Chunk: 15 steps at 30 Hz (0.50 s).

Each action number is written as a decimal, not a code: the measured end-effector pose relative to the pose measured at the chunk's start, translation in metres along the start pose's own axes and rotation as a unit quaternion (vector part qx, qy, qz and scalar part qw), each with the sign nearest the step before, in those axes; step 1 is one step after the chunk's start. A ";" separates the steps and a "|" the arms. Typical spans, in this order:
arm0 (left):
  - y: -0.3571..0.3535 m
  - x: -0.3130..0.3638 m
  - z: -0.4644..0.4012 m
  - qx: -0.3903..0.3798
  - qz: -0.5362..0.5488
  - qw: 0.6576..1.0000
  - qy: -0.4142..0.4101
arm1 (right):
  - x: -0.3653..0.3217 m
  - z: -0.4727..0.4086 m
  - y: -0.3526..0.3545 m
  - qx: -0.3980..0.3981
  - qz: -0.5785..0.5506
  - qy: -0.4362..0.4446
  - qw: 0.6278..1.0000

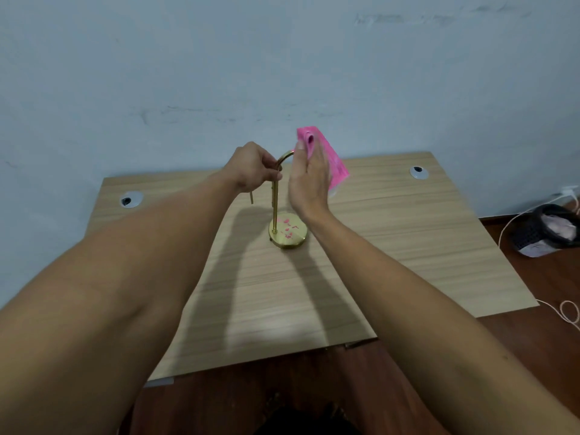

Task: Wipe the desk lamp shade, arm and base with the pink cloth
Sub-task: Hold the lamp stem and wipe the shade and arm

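Note:
A brass desk lamp stands mid-desk with a round gold base (288,234), a thin upright arm (275,208) and a curved top. My left hand (255,167) is closed around the arm just below the curve. My right hand (309,183) presses the pink cloth (328,158) flat against the lamp's shade side; the shade itself is hidden behind hand and cloth. A thin pull rod (250,197) hangs below my left hand. The base reflects pink patches.
The wooden desk (392,233) backs onto a pale blue wall, with cable grommets at left (131,200) and right (418,172). A dark basket (546,229) and white cords (568,312) lie on the brown floor to the right.

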<state>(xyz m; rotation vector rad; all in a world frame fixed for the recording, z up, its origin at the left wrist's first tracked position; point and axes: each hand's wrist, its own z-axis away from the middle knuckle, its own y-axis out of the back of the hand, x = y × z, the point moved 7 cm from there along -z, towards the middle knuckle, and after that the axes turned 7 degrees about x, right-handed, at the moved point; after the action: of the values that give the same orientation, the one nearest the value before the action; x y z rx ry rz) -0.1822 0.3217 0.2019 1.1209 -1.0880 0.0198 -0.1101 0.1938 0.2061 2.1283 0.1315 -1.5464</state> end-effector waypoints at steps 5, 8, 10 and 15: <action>-0.001 -0.001 0.001 0.013 -0.003 1.000 0.004 | 0.004 0.010 -0.002 -0.049 0.029 0.128 0.990; -0.001 -0.004 0.002 0.029 0.014 0.999 0.016 | 0.012 -0.001 0.006 -0.011 -0.004 0.036 0.999; -0.004 -0.006 0.002 0.028 0.016 0.999 0.018 | 0.005 0.010 -0.001 -0.058 0.030 0.116 0.991; -0.005 -0.008 0.004 0.038 0.033 0.998 0.025 | 0.013 -0.004 0.008 -0.035 0.018 0.105 0.994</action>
<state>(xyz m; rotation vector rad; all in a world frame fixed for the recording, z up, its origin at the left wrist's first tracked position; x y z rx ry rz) -0.1864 0.3204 0.1924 1.1462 -1.0867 0.1402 -0.0991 0.1854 0.1975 2.2205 0.2135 -1.2762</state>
